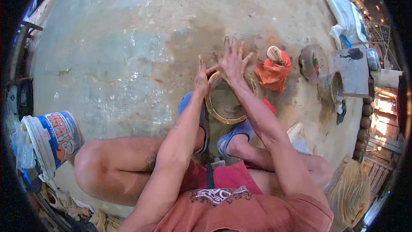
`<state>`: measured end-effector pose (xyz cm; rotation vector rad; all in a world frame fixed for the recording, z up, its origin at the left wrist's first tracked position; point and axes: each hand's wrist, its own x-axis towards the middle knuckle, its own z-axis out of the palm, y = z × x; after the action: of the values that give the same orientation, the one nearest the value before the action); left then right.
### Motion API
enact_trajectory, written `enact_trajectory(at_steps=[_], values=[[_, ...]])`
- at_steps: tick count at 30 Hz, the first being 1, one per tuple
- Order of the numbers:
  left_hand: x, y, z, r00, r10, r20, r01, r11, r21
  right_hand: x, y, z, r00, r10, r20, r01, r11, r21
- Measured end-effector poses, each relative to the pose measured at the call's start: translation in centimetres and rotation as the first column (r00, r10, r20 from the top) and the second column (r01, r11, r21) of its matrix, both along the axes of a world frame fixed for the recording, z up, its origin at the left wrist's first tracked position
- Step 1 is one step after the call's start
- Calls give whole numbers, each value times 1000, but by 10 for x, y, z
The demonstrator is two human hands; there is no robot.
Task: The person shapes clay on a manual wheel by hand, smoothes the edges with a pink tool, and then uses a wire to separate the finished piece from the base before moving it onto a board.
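A round, hollow piece with a pale brown rim (209, 106) sits on the floor between my feet; its inside looks grey-brown, and I cannot tell if it is a ring or a shallow vessel. At its far left edge, my left hand (201, 78) is held on its side, fingers stretched and thumb toward the other hand. My right hand (233, 63) spreads its fingers over the far rim, back of the hand up. The hands meet or nearly meet there. Both appear muddy, with no held object visible. Right of them stands an orange-red cloth bundle (273, 77) with a pale ribbed piece on top.
To the right are a round metal bowl (307, 63), a tilted round container (329, 88) and a grey board (348, 75) with a dark smear. A white plastic sack (341, 10) lies farther back. A printed bucket (64, 139) leans at left, beside my knee. Damp patches mark the concrete floor (128, 38).
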<state>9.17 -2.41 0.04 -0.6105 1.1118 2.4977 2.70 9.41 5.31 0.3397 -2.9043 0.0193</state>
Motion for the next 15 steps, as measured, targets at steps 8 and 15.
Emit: enact_trajectory(at_steps=[8,15], values=[[5,8,0,995,97,-38,-101,989,-112,29,25,-18,1000,-4,18,1,988,157],[-1,-40,-54,987,161,-18,-161,986,38,49,-51,11,995,-5,96,-1,998,64]])
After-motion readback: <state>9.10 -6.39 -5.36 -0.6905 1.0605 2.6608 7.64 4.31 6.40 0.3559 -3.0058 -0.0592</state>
